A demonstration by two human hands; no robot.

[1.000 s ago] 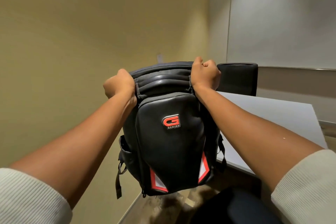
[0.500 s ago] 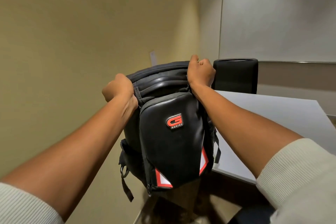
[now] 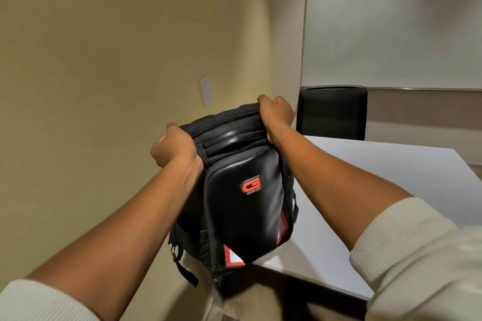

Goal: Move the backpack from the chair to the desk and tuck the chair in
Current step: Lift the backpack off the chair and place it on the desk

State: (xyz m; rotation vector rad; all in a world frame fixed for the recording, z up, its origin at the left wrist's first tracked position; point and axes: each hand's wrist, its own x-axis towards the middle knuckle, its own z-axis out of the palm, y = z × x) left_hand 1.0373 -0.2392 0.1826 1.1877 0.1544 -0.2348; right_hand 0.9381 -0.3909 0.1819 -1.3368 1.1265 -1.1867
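At frame centre, black backpack (image 3: 242, 206) held upright, front panel facing the camera, red "G SERIES" badge (image 3: 251, 187) on the panel, red-and-white reflective triangles at its lower corners. Left hand (image 3: 175, 148) at about 10 o'clock from the badge, fist closed on the pack's top-left edge; right hand (image 3: 276, 115) at about 1 o'clock from the badge, fist closed on the top-right edge near the back. Both arms extended, cream ribbed sleeves (image 3: 407, 250) pushed up past the forearms. Pack's lower right corner sits over the near-left corner of the white desk (image 3: 391, 180); lower left part overhangs the desk edge, loose strap (image 3: 186, 270) dangling at 7 o'clock below it. Can't tell whether the base is bearing on the desk or just above it. Desk runs from centre out to 3 o'clock. Black chair back (image 3: 332, 112) at 1 o'clock, behind the desk's far edge, just beside the right hand in the frame. Whiteboard (image 3: 396, 21) on the wall at 1–2 o'clock. Beige wall (image 3: 117, 47) fills 9 to 12 o'clock, small white paper slip (image 3: 207, 91) stuck on it at 11 o'clock above the pack.
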